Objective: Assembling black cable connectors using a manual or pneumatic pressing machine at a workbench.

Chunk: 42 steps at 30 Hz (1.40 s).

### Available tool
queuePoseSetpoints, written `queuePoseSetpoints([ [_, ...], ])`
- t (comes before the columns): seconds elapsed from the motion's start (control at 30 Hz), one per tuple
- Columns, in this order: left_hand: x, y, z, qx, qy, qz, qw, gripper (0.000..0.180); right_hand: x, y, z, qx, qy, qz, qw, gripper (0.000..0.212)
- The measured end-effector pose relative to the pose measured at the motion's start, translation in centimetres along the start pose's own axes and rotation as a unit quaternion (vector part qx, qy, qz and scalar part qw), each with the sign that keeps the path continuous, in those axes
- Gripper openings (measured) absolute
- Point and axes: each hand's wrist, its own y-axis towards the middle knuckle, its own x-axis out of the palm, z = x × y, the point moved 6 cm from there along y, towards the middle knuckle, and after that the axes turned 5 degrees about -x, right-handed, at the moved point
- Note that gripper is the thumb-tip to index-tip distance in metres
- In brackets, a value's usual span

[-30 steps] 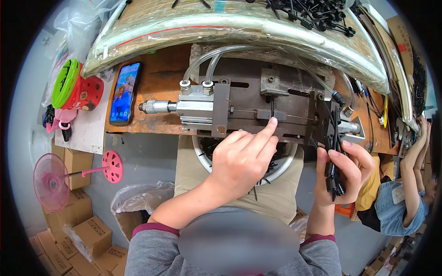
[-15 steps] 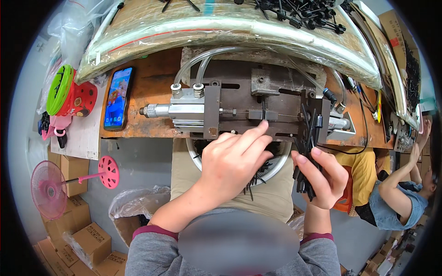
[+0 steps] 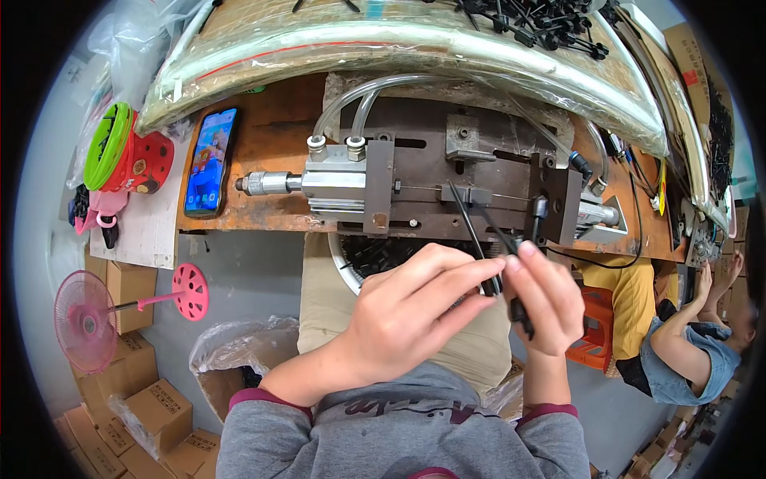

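My left hand (image 3: 419, 307) pinches a thin black rod (image 3: 468, 227) between thumb and fingers, its far end slanting up in front of the small metal block (image 3: 467, 195) of a clamping fixture. Close beside it, my right hand (image 3: 549, 302) is closed around several thin black rods with thicker ends (image 3: 539, 209); the fingers hide most of them. The two hands' fingertips nearly meet. The fixture's dark steel base (image 3: 431, 169) carries a silver air cylinder (image 3: 335, 188) on its left. Below the fixture, a white-rimmed basin (image 3: 345, 267) holds black pieces, partly hidden by my left hand.
A phone (image 3: 210, 164) and a red-green bucket (image 3: 144, 160) lie left on the bench. Clear air hoses (image 3: 351, 100) arch behind the fixture. More black parts (image 3: 550, 24) lie on the wrapped shelf. A pink fan (image 3: 84, 319) and cartons (image 3: 155, 407) stand left; a co-worker (image 3: 682, 351) sits right.
My left hand has come away from the fixture's block toward my right hand and now holds a black rod. The rods in my right hand have turned. The view has shifted slightly.
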Motion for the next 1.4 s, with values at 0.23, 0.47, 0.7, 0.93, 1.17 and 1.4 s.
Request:
queuePoseSetpoints([
  [0.23,1.5,-0.3,-1.8,0.065,0.239,-0.056,0.967,0.031,-2.5,-1.5,2.3,0.205,0.035,0.12,0.971,0.028],
  [0.47,2.3,0.9,-2.0,0.067,0.326,-0.085,0.939,0.025,-3.3,-2.2,3.0,0.319,0.225,0.218,0.895,0.035],
  [0.7,2.1,1.0,-2.1,0.035,0.343,-0.091,0.934,0.023,-4.1,-0.9,0.6,0.134,-0.027,0.095,0.986,0.042],
  [0.93,0.7,0.8,0.0,-0.021,-0.096,-0.038,0.994,0.046,-1.3,-0.3,-1.6,0.045,0.02,-0.006,0.999,0.037],
  [1.17,0.4,0.9,-0.2,-0.012,-0.062,-0.002,0.998,0.035,-0.6,-0.5,-1.4,0.043,0.037,-0.028,0.998,0.032],
  [1.4,-0.3,0.0,-0.2,0.034,0.027,-0.019,0.999,0.031,-0.9,-0.7,0.6,0.115,0.037,0.042,0.992,0.035],
])
